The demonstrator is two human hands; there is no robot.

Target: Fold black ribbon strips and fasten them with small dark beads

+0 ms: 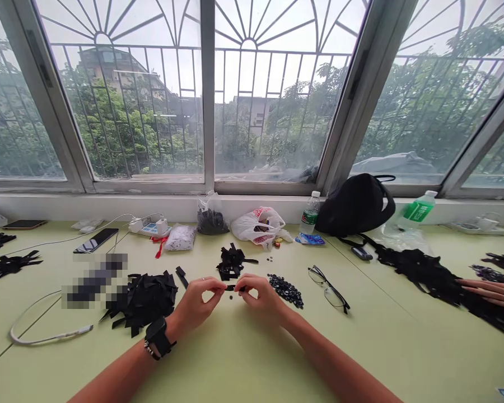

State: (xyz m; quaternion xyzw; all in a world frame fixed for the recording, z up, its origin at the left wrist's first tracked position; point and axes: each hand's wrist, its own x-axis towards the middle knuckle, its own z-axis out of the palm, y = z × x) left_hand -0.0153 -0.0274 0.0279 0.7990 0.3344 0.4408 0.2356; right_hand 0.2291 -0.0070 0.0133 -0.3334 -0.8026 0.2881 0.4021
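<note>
My left hand (199, 300) and my right hand (258, 296) meet over the table, each pinching one end of a short black strip (231, 287). A tiny dark ring-like piece (231, 298) lies on the table just below the strip. Left of my left hand spreads a large heap of black strips (151, 299), with one loose strip (182, 276) beside it. Beyond my fingertips sits a smaller pile of black strips (232, 262). Close to my right hand is a heap of small shiny black rings (286, 291).
Eyeglasses (330, 288) lie to the right, a white cable (50, 340) to the left. Bags, a water bottle (309, 214) and a black backpack (355, 206) line the window side. At far right, another person's hand (493, 292) rests on black strips (428, 274).
</note>
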